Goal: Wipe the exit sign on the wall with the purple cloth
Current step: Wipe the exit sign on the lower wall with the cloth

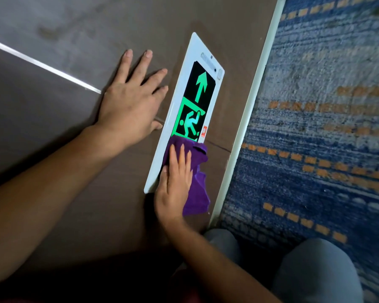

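Observation:
The exit sign (195, 92) is a long white plate with a glowing green arrow and running figure on black, fixed low on the brown wall. The purple cloth (198, 184) covers the sign's near end. My right hand (175, 186) lies flat on the cloth, fingers together, pressing it against the sign. My left hand (131, 101) rests flat on the wall just left of the sign, fingers spread, fingertips touching the sign's white edge.
A white skirting strip (249, 106) runs along the wall's foot right of the sign. Blue carpet with orange dashes (315, 127) fills the right side. My knees in grey trousers (311, 270) are at the bottom right. A thin metal strip (42, 64) crosses the wall.

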